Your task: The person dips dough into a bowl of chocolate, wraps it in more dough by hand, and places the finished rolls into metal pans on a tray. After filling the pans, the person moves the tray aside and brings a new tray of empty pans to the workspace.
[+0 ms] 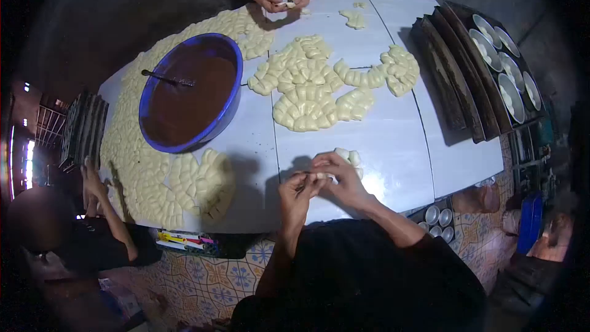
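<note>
Near the front edge of the table, my left hand and my right hand meet, fingers pinched around a small piece of pale dough. Most of that piece is hidden by my fingers. Just beyond my right hand lie a few dough pieces, partly covered by it. Farther out, a cluster of shiny cut dough pieces rests on the white tabletop. To the left stands a blue basin of brown filling, with a dark-handled spoon in it.
Many dough pieces cover the table's left side. Stacked dark trays stand at the right, beside round metal tins holding dough. Across the table a co-worker's hands hold a piece; another person's arm is at the left.
</note>
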The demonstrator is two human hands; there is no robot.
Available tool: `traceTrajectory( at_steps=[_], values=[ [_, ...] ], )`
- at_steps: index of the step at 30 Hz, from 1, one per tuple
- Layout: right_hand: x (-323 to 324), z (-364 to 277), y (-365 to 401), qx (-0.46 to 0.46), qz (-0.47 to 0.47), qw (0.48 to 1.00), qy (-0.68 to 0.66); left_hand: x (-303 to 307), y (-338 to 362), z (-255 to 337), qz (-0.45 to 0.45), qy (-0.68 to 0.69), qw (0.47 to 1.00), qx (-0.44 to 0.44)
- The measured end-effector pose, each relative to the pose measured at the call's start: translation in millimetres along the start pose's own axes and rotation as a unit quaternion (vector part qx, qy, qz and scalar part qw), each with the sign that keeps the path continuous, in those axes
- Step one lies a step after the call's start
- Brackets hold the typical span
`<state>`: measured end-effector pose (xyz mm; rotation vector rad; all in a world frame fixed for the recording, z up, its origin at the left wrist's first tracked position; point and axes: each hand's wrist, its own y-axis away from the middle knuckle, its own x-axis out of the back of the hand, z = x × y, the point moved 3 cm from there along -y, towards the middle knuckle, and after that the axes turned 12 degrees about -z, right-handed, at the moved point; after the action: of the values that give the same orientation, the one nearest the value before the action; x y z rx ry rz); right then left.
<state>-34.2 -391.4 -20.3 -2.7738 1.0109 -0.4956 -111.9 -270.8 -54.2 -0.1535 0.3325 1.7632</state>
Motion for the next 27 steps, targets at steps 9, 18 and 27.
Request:
traceTrajectory(
  at_steps=[9,18,27],
  values=[
    [0.6,49.0,21.0,-0.128,-0.088,0.985,-0.077,-23.5,9.7,-3.4,0.006,0.070,0.994,-0.080],
    [16.3,74.8,-33.6,-0.104,-0.316,0.927,0.174,25.8,-17.4,-59.3,0.167,-0.009,0.985,-0.043],
    [66.2,75.0,-5.5,-0.067,-0.272,0.905,0.320,-5.6,-48.6,-85.7,0.070,-0.043,0.994,0.074]
  ],
)
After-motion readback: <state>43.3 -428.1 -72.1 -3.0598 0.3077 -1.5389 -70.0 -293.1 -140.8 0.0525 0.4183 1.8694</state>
